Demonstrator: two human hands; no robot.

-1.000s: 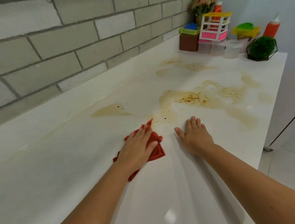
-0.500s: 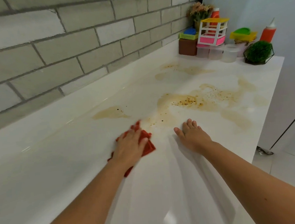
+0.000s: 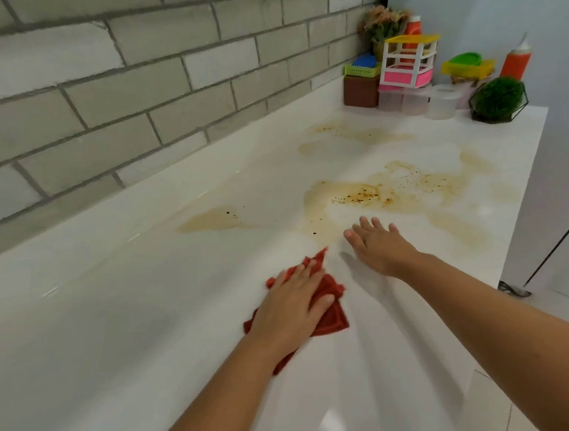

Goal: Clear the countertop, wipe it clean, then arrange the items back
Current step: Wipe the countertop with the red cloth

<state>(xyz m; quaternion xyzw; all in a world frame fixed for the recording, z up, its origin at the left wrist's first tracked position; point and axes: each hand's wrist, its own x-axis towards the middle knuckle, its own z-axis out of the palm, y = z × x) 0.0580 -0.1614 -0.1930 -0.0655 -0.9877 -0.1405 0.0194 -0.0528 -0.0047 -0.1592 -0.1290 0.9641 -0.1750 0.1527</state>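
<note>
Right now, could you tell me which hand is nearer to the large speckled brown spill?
The right hand: its fingertips reach the near edge of the spill. The left hand is farther back, pressing the red cloth flat.

Red cloth [image 3: 333, 319] mostly hidden under left hand [image 3: 291, 306]; orange bottle [image 3: 414, 27] partly behind rack [image 3: 405, 79].

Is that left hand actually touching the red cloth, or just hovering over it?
Touching. The head view shows the left hand lying flat on the red cloth, fingers stretched across it, with cloth poking out on both sides of the palm.
</note>
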